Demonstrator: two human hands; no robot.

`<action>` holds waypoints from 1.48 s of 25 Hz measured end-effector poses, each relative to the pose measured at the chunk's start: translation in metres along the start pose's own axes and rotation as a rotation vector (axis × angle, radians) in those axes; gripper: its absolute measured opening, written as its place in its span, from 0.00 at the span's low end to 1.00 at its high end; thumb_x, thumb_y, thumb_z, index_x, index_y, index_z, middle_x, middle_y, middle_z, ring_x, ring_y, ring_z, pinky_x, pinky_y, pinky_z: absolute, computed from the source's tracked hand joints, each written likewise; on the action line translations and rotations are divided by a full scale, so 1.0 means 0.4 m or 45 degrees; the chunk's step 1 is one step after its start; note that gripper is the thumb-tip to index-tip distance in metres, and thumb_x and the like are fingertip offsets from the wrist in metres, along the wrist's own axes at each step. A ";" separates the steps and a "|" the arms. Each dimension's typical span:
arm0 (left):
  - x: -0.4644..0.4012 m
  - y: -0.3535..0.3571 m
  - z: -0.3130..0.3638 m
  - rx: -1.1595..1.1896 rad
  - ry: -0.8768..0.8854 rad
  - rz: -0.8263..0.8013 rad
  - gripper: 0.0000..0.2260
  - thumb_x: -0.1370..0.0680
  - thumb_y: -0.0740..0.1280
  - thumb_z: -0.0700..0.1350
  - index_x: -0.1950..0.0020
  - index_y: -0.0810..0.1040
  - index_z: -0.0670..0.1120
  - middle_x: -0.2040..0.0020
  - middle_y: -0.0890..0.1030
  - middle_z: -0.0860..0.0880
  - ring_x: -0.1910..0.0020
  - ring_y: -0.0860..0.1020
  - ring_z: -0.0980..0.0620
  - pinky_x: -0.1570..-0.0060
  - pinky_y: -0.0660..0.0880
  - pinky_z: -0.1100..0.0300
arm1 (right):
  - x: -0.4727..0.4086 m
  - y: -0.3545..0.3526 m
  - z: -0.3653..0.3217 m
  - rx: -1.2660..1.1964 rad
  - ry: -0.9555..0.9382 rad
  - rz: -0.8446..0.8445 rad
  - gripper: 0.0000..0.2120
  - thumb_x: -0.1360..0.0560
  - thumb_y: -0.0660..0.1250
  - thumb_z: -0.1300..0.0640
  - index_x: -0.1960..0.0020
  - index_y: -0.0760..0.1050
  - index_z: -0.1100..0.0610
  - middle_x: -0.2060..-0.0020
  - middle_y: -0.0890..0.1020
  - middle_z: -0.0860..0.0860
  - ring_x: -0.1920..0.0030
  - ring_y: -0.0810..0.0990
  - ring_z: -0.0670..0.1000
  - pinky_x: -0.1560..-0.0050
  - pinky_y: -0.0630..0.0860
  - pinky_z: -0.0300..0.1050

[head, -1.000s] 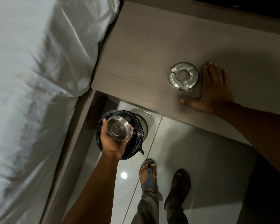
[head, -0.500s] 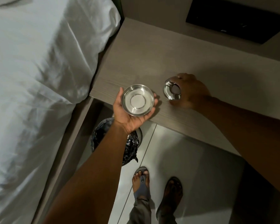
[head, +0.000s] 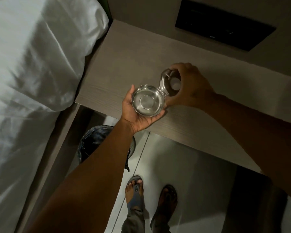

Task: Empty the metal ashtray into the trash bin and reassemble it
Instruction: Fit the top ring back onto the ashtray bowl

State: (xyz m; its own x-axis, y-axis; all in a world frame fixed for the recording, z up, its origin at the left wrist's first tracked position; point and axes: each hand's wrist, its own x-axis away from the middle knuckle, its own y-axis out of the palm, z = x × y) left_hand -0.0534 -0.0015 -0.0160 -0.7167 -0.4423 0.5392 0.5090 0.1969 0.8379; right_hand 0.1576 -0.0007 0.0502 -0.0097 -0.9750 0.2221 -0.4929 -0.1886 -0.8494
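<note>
- Above the front edge of the pale wood-grain desk (head: 124,64), seen from the head camera, the left hand (head: 138,113) lies palm up with the metal ashtray bowl (head: 147,102) cupped in it, open side up and showing nothing inside.
- Its fingers (head: 158,116) curl under the bowl's near rim, and the thumb rests on the rim at 9 o'clock, so the grasp is closed around the bowl.
- At 1 o'clock from the bowl, the right hand (head: 191,88) holds the ring-shaped ashtray lid (head: 169,83), tilted steeply on edge.
- The lid's lower edge seems to touch the bowl's rim at about 2 o'clock; glare makes the exact contact hard to read.
- The right fingers (head: 176,68) wrap over the lid's top and the thumb presses below, clenched on the lid.
- At 7 o'clock from the bowl, down on the floor, the trash bin (head: 94,142) with its dark liner sits partly hidden behind the left forearm.
- At 9 o'clock, a bed with white bedding (head: 32,64) runs along the desk's left side.
- At 6 o'clock, two feet in sandals (head: 134,192) stand on the glossy tiled floor (head: 183,165).
- At 1 o'clock, far back, a dark rectangular panel (head: 223,29) sits behind the desk.
</note>
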 end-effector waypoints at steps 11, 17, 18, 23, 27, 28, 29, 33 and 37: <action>-0.120 0.085 -0.056 -0.043 0.025 -0.129 0.40 0.24 0.63 0.69 0.22 0.67 0.41 0.20 0.64 0.38 0.21 0.63 0.40 0.21 0.56 0.42 | 0.038 -0.051 -0.042 0.237 -0.442 -0.161 0.45 0.40 0.80 0.48 0.27 0.68 0.55 0.35 0.73 0.54 0.36 0.72 0.55 0.48 0.78 0.51; -0.126 0.093 -0.081 0.002 0.066 -0.089 0.37 0.24 0.63 0.68 0.27 0.74 0.41 0.32 0.77 0.37 0.29 0.73 0.39 0.26 0.67 0.42 | 0.044 -0.038 -0.021 0.273 -0.416 -0.175 0.49 0.42 0.80 0.48 0.25 0.65 0.55 0.32 0.71 0.55 0.33 0.70 0.56 0.47 0.76 0.50; -0.128 0.097 -0.087 0.002 0.079 -0.075 0.36 0.23 0.62 0.68 0.27 0.74 0.41 0.30 0.75 0.37 0.26 0.70 0.40 0.24 0.63 0.42 | 0.045 -0.036 -0.020 0.277 -0.415 -0.170 0.48 0.42 0.79 0.49 0.25 0.66 0.55 0.32 0.71 0.55 0.34 0.70 0.57 0.46 0.77 0.51; -0.139 0.121 -0.103 0.085 0.163 -0.065 0.30 0.21 0.64 0.62 0.25 0.71 0.46 0.35 0.78 0.40 0.32 0.75 0.43 0.29 0.71 0.45 | 0.029 -0.036 -0.032 0.341 -0.503 -0.133 0.45 0.42 0.79 0.49 0.27 0.69 0.55 0.34 0.74 0.56 0.37 0.73 0.57 0.48 0.79 0.55; -0.135 0.110 -0.119 0.119 0.182 -0.065 0.29 0.21 0.62 0.64 0.32 0.78 0.41 0.40 0.82 0.38 0.38 0.80 0.41 0.37 0.78 0.44 | 0.017 -0.043 -0.029 0.407 -0.474 -0.255 0.46 0.39 0.79 0.48 0.25 0.65 0.52 0.32 0.72 0.53 0.35 0.71 0.56 0.47 0.78 0.52; -0.134 0.108 -0.122 0.129 0.178 -0.062 0.30 0.21 0.62 0.65 0.35 0.81 0.40 0.40 0.82 0.38 0.39 0.80 0.40 0.36 0.77 0.44 | 0.018 -0.043 -0.026 0.405 -0.473 -0.265 0.46 0.39 0.79 0.48 0.24 0.65 0.52 0.32 0.72 0.53 0.35 0.71 0.56 0.48 0.77 0.50; -0.133 0.108 -0.124 0.130 0.172 -0.057 0.30 0.21 0.62 0.65 0.38 0.83 0.40 0.41 0.83 0.38 0.40 0.81 0.40 0.36 0.77 0.44 | 0.018 -0.043 -0.023 0.393 -0.463 -0.270 0.45 0.38 0.79 0.48 0.24 0.65 0.52 0.32 0.72 0.53 0.35 0.71 0.56 0.49 0.75 0.49; -0.138 0.104 -0.135 0.117 0.169 0.010 0.31 0.24 0.65 0.66 0.40 0.84 0.41 0.42 0.84 0.38 0.41 0.82 0.41 0.35 0.76 0.44 | 0.024 -0.041 -0.031 0.371 -0.382 -0.289 0.44 0.38 0.79 0.47 0.25 0.67 0.52 0.34 0.73 0.55 0.37 0.73 0.57 0.48 0.76 0.50; -0.140 0.096 -0.150 0.203 0.187 0.083 0.33 0.27 0.69 0.64 0.32 0.79 0.42 0.41 0.83 0.38 0.41 0.81 0.41 0.38 0.79 0.45 | 0.025 -0.027 -0.058 0.384 -0.165 -0.299 0.44 0.40 0.79 0.42 0.28 0.69 0.53 0.38 0.74 0.57 0.39 0.74 0.58 0.47 0.76 0.52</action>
State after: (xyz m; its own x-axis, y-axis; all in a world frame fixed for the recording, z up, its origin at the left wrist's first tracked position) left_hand 0.0347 -0.0217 -0.0190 -0.6018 -0.5442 0.5846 0.4619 0.3600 0.8106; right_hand 0.1425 -0.0055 0.0727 0.1919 -0.9044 0.3812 -0.1911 -0.4154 -0.8893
